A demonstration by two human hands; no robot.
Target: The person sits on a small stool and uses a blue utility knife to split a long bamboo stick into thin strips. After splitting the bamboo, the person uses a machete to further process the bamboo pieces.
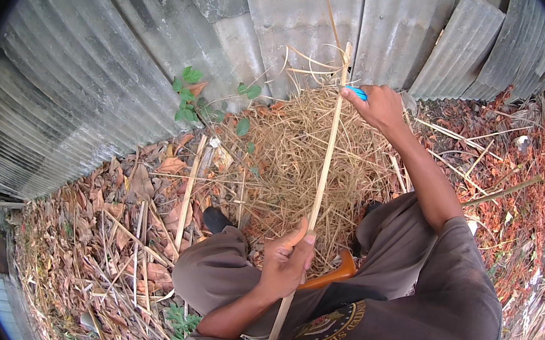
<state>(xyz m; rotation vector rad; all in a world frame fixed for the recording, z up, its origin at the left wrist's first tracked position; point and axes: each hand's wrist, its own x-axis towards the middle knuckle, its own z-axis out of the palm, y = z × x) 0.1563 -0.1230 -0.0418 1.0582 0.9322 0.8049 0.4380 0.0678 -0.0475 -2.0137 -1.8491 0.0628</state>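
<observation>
Corrugated grey metal sheeting (107,74) forms the backdrop, curving round a patch of ground covered in brown dry leaves (97,223), with a heap of pale dry straw (291,154) at its foot.

We take the long pale split bamboo strip (323,167) as our landmark. Left of the strip, green-leaved weeds (189,99) grow against the sheeting, and loose cane slats lie across the leaves.

Our left hand (288,262) is clenched around the lower part of the strip, thumb raised along it. Just right of this hand, an orange-brown wooden handle (328,276) rests on our lap; its working end is hidden.

The long axis of the strip runs from our lap, lower left, up and away to the upper right, toward the sheeting. Our right hand (378,105) grasps its far end, closed on a small blue object (358,93) pressed against the strip; what it is we cannot tell. The left hand is nearer our body.

Right of the strip, reddish leaf litter (514,162) continues.
</observation>
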